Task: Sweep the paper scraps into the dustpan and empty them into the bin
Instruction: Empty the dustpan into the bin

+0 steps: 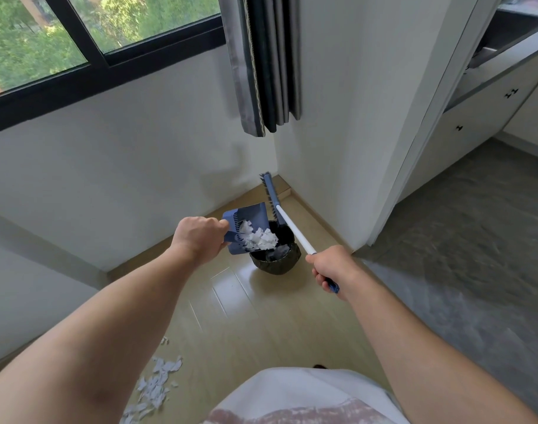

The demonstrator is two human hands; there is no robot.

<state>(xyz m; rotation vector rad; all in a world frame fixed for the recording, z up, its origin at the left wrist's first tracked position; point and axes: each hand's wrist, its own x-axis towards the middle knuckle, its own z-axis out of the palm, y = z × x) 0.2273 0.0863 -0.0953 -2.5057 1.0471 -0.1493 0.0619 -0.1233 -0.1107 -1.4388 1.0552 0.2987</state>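
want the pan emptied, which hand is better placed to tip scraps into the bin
Left: the left hand holds the dustpan over the bin; the right hand holds the broom.

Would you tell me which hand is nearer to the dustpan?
Left. The left hand grips the dustpan at its near end; the right hand is apart to its right, across the bin, holding the broom.

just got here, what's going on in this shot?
A person is emptying a blue dustpan, gripped in the left hand, over a black bin. The pan is tilted and white paper scraps sit at its lip above the opening. The right hand grips the broom, brush head toward the wall corner. A pile of scraps is left on the floor.
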